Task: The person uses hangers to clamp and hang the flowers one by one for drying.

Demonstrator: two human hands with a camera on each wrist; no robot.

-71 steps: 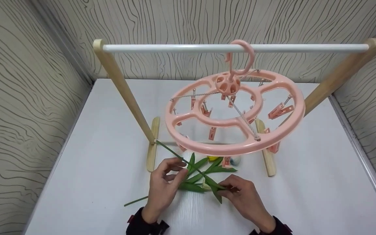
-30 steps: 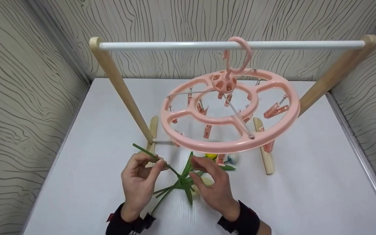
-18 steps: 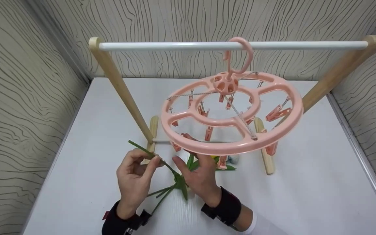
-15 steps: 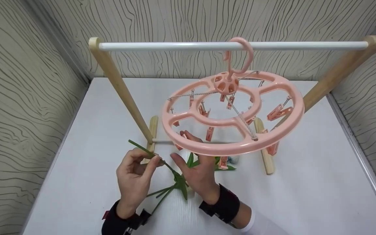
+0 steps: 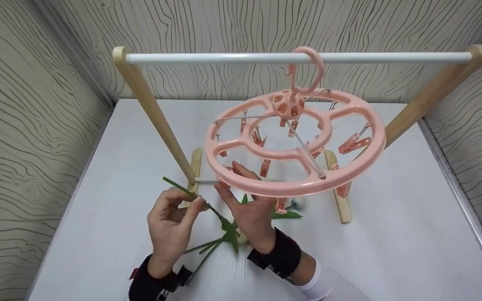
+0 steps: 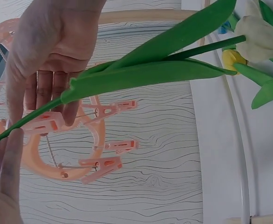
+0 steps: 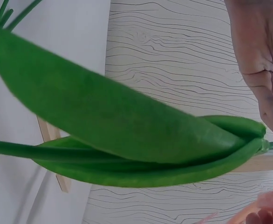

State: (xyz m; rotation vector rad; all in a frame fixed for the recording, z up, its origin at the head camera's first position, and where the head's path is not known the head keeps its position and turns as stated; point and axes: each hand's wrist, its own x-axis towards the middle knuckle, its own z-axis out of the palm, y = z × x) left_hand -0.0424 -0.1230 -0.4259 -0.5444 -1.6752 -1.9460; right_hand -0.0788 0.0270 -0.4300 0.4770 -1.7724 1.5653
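My left hand (image 5: 170,230) pinches the green stem of a white tulip (image 6: 146,77) near its cut end. The stem slants up and to the left in the head view, with leaves and flower head lower down. My right hand (image 5: 253,213) reaches up under the near left rim of a pink round clip hanger (image 5: 283,191). Its thumb and fingers pinch a pink clothespin (image 6: 45,122) that hangs there, partly hidden by the rim in the head view. The stem passes close by this clothespin in the left wrist view.
The hanger hooks over a white rod (image 5: 207,58) between wooden posts (image 5: 153,113). Several other clothespins (image 5: 265,167) dangle from it. More tulips lie on the white table (image 5: 111,175), among them a pale blue and white one (image 5: 298,203) and a yellow one (image 6: 233,59).
My left hand has shifted left with the tulip stem. My right hand has left the leaves and risen to the hanger's near left rim, its thumb closing on the clothespin.
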